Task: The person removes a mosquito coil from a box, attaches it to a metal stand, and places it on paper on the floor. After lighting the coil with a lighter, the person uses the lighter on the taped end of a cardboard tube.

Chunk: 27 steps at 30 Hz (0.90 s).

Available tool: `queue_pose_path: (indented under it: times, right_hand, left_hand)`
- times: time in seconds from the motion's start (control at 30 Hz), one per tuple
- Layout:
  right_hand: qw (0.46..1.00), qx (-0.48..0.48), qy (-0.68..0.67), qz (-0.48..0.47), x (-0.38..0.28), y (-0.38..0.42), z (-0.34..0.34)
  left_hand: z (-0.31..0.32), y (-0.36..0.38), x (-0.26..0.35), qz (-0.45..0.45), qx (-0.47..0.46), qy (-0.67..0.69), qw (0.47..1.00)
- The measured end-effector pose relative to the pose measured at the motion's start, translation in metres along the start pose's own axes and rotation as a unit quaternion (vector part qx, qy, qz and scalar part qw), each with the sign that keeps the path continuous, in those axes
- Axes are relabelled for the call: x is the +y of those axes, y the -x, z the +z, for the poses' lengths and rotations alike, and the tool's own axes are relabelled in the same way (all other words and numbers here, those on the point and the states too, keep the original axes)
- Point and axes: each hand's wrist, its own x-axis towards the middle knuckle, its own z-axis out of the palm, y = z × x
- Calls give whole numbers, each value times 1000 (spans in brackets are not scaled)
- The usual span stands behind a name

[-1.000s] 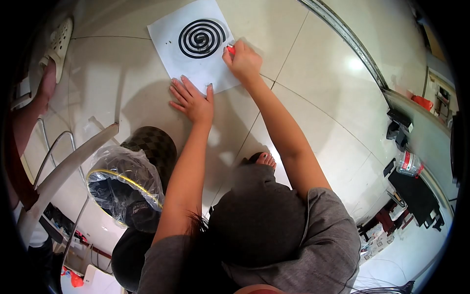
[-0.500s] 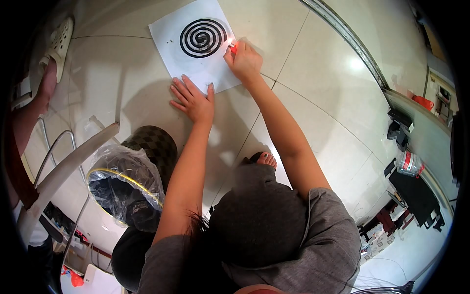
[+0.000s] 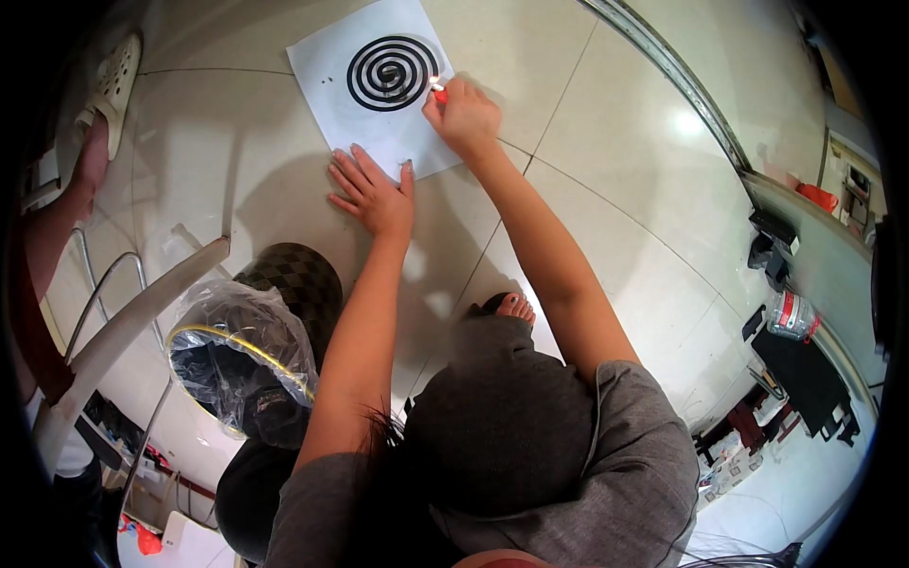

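A black mosquito coil (image 3: pixel 367 96) lies flat on a sheet of white paper (image 3: pixel 317 57) on the tiled floor. My right hand (image 3: pixel 466 121) is closed around a red lighter (image 3: pixel 440 96), whose small flame burns right at the coil's outer end. Below the coil, my left hand (image 3: pixel 375 197) lies with fingers spread, its fingertips on the paper's lower edge. A few dark crumbs (image 3: pixel 327 80) are on the paper left of the coil.
A checkered trash bin (image 3: pixel 301 275) with a clear plastic liner stands at my left, near a chair leg (image 3: pixel 142 317). Another person's foot in a pale clog (image 3: pixel 115 85) is at upper left. A metal door track (image 3: pixel 677 90) crosses the upper right.
My right hand with the lighter has moved slightly left and down, so the flame sits closer to the coil's outer end. My left hand has stayed in place.
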Motion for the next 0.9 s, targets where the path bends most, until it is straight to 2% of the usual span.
queue_pose_path:
  times: [0.9]
  right_hand:
    - [1000,14,-1,13,0,2,0]
  left_hand:
    - [-1,0,0,-4,-4,-1,1000]
